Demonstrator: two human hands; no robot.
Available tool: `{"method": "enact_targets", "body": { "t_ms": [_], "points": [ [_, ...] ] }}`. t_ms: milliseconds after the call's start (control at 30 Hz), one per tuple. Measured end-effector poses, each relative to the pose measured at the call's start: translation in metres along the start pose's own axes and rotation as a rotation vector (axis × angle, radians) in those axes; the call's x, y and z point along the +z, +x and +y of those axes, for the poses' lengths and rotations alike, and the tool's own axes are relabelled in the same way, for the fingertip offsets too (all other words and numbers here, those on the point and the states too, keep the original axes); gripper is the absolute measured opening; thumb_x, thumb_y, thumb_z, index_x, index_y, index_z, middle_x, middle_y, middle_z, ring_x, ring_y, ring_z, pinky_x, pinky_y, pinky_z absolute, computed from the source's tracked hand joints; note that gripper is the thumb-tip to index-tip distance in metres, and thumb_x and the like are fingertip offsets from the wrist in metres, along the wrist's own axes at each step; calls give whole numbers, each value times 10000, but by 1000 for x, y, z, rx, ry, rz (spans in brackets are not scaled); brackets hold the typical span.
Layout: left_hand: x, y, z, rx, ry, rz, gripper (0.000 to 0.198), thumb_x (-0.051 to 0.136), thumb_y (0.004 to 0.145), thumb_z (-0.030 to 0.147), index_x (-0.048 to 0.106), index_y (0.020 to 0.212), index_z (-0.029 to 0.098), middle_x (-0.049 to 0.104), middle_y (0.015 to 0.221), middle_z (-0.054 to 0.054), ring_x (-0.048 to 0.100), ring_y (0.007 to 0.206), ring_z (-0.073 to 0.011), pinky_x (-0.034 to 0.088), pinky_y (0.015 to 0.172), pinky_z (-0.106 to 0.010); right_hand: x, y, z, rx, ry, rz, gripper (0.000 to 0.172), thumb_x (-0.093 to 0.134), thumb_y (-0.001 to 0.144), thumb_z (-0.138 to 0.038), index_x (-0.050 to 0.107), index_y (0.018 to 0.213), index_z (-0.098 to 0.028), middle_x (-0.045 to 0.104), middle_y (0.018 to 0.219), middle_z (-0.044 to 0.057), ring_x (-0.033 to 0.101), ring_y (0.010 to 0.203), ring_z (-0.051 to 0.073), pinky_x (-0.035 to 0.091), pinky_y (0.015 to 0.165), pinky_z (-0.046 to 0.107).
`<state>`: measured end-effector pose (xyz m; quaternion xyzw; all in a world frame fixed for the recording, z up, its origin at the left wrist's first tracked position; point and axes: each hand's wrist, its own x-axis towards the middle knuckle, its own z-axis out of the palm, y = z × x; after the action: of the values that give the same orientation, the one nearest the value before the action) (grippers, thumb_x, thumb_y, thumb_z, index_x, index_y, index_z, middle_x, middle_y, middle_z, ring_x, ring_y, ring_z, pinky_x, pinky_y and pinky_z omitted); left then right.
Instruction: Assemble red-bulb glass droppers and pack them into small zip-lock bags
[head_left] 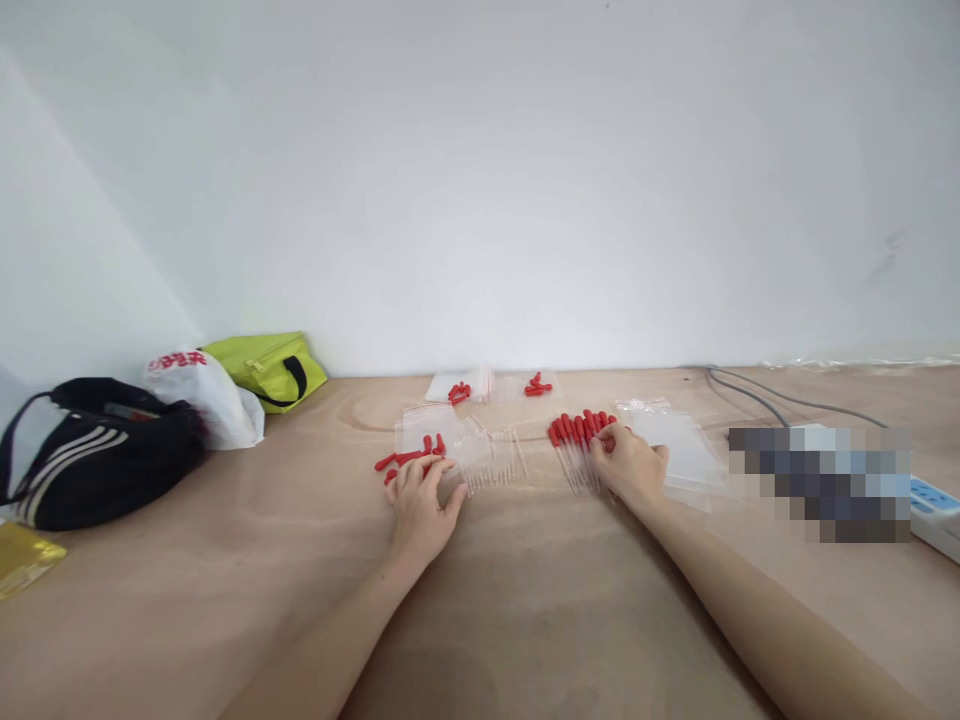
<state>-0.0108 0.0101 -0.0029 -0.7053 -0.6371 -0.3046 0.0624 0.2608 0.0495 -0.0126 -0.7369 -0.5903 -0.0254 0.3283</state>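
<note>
Apparent step: handling red-topped tubes [579, 430], right of centre. Right hand [630, 464] narrowed at their tops, hold unclear; left hand [423, 504] loosely spread at loose red caps [409, 457]. Next move calls for fingertip precision.

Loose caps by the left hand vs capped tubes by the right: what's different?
The loose caps are scattered at mixed angles; the capped tubes lie side by side in a row. The capped tubes have thin pale stems, so they're longer; the loose caps have none attached. Shared: red caps, lying on the table.
</note>
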Motion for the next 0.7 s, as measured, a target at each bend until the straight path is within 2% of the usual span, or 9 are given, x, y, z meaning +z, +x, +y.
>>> {"method": "enact_targets", "body": {
  "t_ms": [167,300,500,700],
  "points": [
    [-4,3,-3,-77,84,15,207,591,734,293,608,932,234,548,1069,-81,429,1030,-287,308,813,-432,3,-9,-15,-193,6,102,175,447,780,-281,587,721,-194,649,725,35,531,727,190,204,672,316],
    [-9,7,-13,-87,204,47,129,581,749,304,618,847,229,563,1009,-76,455,960,-277,299,782,-412,12,-23,-46,-375,35,48,175,463,785,-262,596,694,-193,652,684,35,525,714,186,210,674,322],
    [-9,10,-20,-51,311,17,170,571,754,374,613,813,219,578,908,-66,475,888,-259,284,769,-400,31,-24,-86,-259,-55,-107,161,497,754,-259,598,839,-166,667,761,101,544,779,248,230,679,348],
    [-5,14,-18,-46,371,31,146,560,750,330,606,728,194,585,893,-80,478,878,-264,285,762,-402,37,-22,-96,-228,-147,-169,204,455,748,-120,582,906,-105,647,784,153,547,778,263,238,670,351]
  ]
}}
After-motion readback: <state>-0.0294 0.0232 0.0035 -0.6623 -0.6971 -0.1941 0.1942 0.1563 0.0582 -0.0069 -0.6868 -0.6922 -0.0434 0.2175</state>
